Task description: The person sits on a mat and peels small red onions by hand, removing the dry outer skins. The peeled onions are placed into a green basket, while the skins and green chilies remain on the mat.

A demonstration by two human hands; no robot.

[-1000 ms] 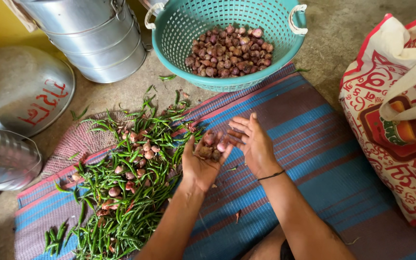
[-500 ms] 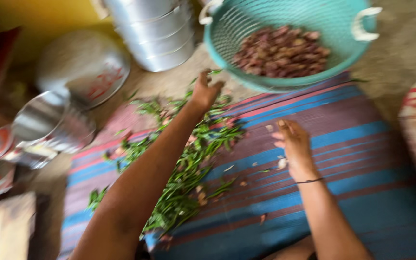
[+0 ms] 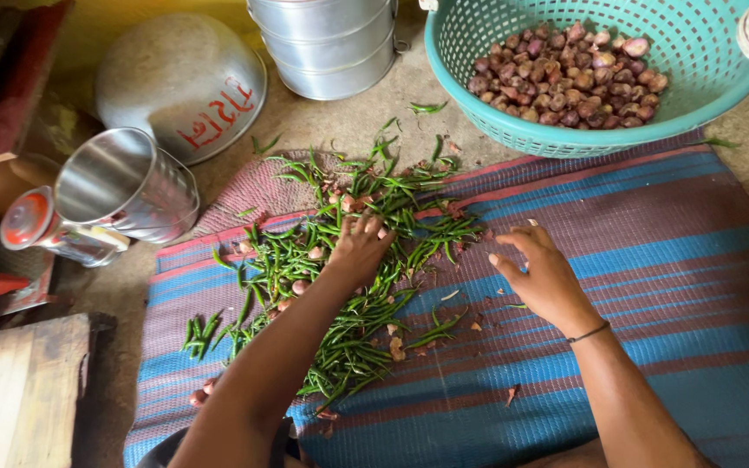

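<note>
From the head view, your left hand [image 3: 359,250] digs curled fingers into the green chillies [image 3: 340,277] piled at centre; whether it grips any, you cannot tell. Your right hand [image 3: 541,276] hovers half-open, empty, at three o'clock. The shallot basket [image 3: 513,121] waits at one o'clock.

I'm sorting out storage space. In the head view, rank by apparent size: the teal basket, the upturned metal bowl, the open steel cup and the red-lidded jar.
1. Teal basket, though cut off by the frame.
2. Upturned metal bowl.
3. Open steel cup.
4. Red-lidded jar, partly hidden behind the cup.
</note>
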